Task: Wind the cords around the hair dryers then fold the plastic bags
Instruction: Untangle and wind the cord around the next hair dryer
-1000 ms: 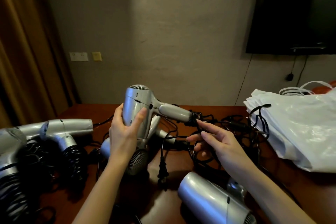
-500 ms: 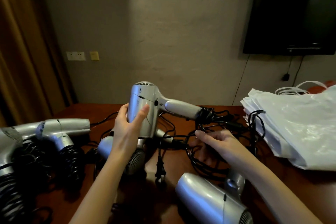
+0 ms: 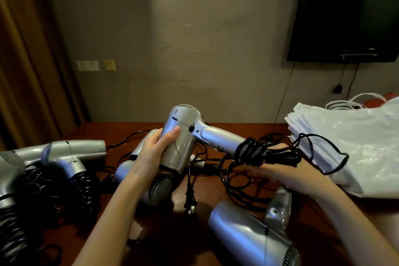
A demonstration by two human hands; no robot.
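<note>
My left hand (image 3: 154,153) grips the barrel of a silver hair dryer (image 3: 183,134) held above the table, its handle pointing right. A few turns of black cord (image 3: 250,153) sit around the handle's end. My right hand (image 3: 278,168) is under the handle's end and holds the black cord, which loops out to the right over the plastic bags (image 3: 356,142). The plug (image 3: 190,203) hangs down near the middle. How the right fingers lie is partly hidden by the cord.
Two silver dryers with wound cords (image 3: 71,166) lie at the left on the brown table (image 3: 237,125). Another dryer (image 3: 254,235) lies near the front, one (image 3: 151,185) under my left hand. Loose cords tangle in the middle. A wall-mounted TV (image 3: 345,17) hangs at right.
My right hand has swung from below the cords up to the handle's end, laying more cord around it. The dryer has shifted slightly right and up.
</note>
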